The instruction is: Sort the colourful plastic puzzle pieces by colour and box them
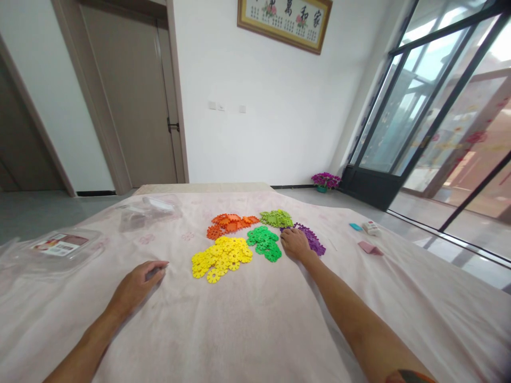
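Note:
My right hand lies at the left side of a pile of purple notched plastic discs, its fingers curled down over some of them. Just left of it is a pile of green discs, with lighter green discs behind. Orange discs are heaped at the back left. Yellow discs form the widest pile, nearest me. My left hand rests on the cloth to the left of the yellow pile, fingers loosely curled together; nothing shows in them.
A pale pink cloth covers the table. Clear plastic containers stand at the left, one with a label. On the right lie a small white box, a blue item and a pink scrap. Purple flowers stand beyond.

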The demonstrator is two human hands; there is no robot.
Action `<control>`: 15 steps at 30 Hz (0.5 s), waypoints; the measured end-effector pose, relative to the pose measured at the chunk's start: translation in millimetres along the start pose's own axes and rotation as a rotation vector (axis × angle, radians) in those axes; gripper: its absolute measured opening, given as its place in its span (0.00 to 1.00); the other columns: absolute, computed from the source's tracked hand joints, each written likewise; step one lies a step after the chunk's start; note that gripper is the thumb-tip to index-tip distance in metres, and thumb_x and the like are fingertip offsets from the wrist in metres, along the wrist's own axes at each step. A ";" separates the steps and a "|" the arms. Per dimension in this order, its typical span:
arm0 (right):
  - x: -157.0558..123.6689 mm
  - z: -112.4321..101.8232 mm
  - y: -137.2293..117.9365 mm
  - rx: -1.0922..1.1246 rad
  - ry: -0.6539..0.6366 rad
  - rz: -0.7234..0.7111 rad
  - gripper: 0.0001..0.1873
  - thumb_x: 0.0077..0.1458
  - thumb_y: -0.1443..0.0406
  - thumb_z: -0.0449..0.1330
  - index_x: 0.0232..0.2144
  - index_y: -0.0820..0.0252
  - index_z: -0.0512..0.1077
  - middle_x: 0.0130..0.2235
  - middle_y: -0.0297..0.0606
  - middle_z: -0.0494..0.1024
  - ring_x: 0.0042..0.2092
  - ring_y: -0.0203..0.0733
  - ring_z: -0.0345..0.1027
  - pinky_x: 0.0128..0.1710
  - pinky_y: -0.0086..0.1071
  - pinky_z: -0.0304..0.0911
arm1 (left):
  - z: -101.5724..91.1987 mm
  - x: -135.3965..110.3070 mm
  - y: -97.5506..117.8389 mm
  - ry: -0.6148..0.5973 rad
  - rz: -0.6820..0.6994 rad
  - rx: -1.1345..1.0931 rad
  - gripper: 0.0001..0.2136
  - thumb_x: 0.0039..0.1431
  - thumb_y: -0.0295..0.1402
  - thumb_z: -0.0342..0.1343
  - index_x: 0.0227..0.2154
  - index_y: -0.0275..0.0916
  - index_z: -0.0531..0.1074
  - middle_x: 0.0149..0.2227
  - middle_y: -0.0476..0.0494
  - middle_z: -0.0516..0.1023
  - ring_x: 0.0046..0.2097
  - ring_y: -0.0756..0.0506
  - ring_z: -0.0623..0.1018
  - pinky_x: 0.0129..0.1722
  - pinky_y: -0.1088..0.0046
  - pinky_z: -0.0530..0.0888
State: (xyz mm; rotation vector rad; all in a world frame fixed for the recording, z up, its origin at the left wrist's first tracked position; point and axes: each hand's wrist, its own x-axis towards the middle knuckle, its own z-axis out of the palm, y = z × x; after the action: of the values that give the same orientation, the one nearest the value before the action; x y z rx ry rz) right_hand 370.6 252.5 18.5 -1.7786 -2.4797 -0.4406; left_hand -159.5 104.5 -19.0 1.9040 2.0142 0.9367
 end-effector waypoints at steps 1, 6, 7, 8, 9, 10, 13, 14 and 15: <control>-1.1 -0.7 2.3 -0.006 -0.004 0.011 0.21 0.69 0.60 0.46 0.45 0.58 0.79 0.50 0.48 0.79 0.52 0.50 0.68 0.57 0.42 0.53 | 0.4 0.6 -0.7 -0.002 0.004 0.002 0.20 0.59 0.48 0.53 0.46 0.44 0.82 0.50 0.45 0.83 0.52 0.41 0.81 0.54 0.68 0.74; 6.0 -9.5 5.1 -0.022 -0.033 0.113 0.24 0.69 0.61 0.45 0.41 0.61 0.80 0.47 0.51 0.80 0.50 0.51 0.70 0.55 0.40 0.55 | 1.4 3.2 -2.1 -0.006 0.013 0.014 0.19 0.59 0.48 0.53 0.43 0.45 0.82 0.49 0.46 0.84 0.50 0.41 0.81 0.52 0.70 0.75; 11.1 -12.4 3.0 -0.020 -0.042 0.130 0.24 0.69 0.61 0.44 0.41 0.62 0.80 0.48 0.52 0.80 0.51 0.51 0.70 0.55 0.40 0.55 | 1.6 3.6 -2.3 -0.011 0.015 0.015 0.19 0.59 0.48 0.53 0.43 0.46 0.83 0.49 0.46 0.84 0.50 0.41 0.81 0.52 0.70 0.75; 17.3 -15.2 0.2 -0.017 -0.053 0.140 0.25 0.69 0.61 0.43 0.43 0.62 0.80 0.49 0.52 0.80 0.52 0.52 0.69 0.56 0.41 0.55 | 1.8 4.0 -2.6 -0.015 0.017 0.015 0.18 0.59 0.48 0.53 0.43 0.46 0.83 0.49 0.46 0.83 0.50 0.41 0.81 0.51 0.71 0.75; 24.4 -17.7 -3.2 -0.012 -0.067 0.143 0.26 0.69 0.60 0.43 0.44 0.61 0.80 0.50 0.52 0.79 0.53 0.52 0.69 0.56 0.41 0.55 | 2.0 4.4 -3.0 -0.018 0.018 0.013 0.18 0.59 0.48 0.53 0.43 0.46 0.83 0.49 0.46 0.83 0.51 0.41 0.81 0.51 0.71 0.75; 32.0 -19.7 -6.8 -0.007 -0.085 0.138 0.26 0.69 0.59 0.43 0.45 0.60 0.80 0.51 0.51 0.79 0.54 0.53 0.69 0.56 0.41 0.55 | 2.2 4.8 -3.5 -0.021 0.019 0.012 0.18 0.60 0.48 0.53 0.43 0.47 0.83 0.50 0.46 0.83 0.51 0.41 0.81 0.52 0.71 0.75; 54.6 -21.6 -15.3 0.010 -0.151 0.100 0.25 0.68 0.55 0.46 0.44 0.57 0.81 0.50 0.49 0.80 0.55 0.53 0.69 0.55 0.42 0.58 | 2.8 5.5 -5.7 -0.006 0.015 0.010 0.18 0.60 0.48 0.53 0.42 0.47 0.83 0.50 0.47 0.83 0.52 0.41 0.81 0.54 0.69 0.75; 61.1 -21.2 -16.6 0.015 -0.174 0.093 0.24 0.68 0.55 0.47 0.45 0.56 0.81 0.51 0.49 0.80 0.55 0.53 0.69 0.54 0.42 0.59 | 2.9 5.7 -6.4 0.001 0.018 0.009 0.18 0.60 0.48 0.53 0.42 0.47 0.83 0.50 0.47 0.83 0.52 0.41 0.81 0.54 0.69 0.75; 66.7 -20.7 -16.9 0.019 -0.194 0.090 0.23 0.67 0.55 0.48 0.46 0.55 0.81 0.51 0.48 0.80 0.55 0.53 0.69 0.54 0.42 0.60 | 3.1 5.8 -6.9 0.007 0.022 0.006 0.18 0.60 0.48 0.53 0.41 0.47 0.83 0.49 0.47 0.84 0.51 0.41 0.81 0.54 0.69 0.75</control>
State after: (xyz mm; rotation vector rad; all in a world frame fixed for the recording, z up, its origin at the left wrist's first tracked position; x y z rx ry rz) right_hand 330.1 303.3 49.1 -2.0044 -2.5015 -0.2486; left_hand -164.3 111.2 -23.8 1.9327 2.0064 0.9446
